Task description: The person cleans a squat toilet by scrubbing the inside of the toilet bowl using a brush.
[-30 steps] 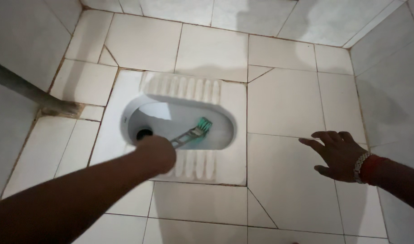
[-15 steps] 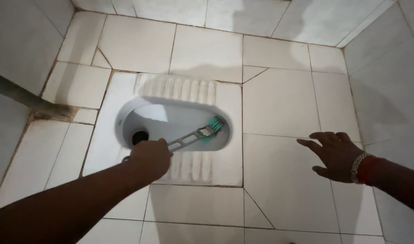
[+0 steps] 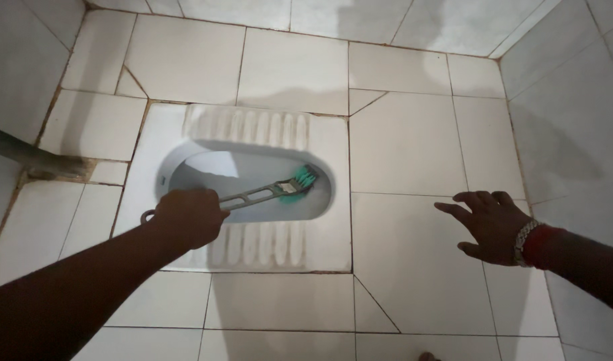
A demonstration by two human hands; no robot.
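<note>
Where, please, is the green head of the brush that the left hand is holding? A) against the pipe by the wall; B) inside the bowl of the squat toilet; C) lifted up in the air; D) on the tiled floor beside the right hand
B: the left hand grips the brush by its handle, and the green bristles sit against the inner wall of the squat toilet bowl, away from the open right hand.

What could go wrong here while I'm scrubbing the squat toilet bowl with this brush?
The left hand grips the brush near the handle's end, so the green bristles could flick dirty water onto the floor tiles. The right hand hangs in the air with nothing to hold, so a slip on the tiles would probably be hard to catch.
</note>
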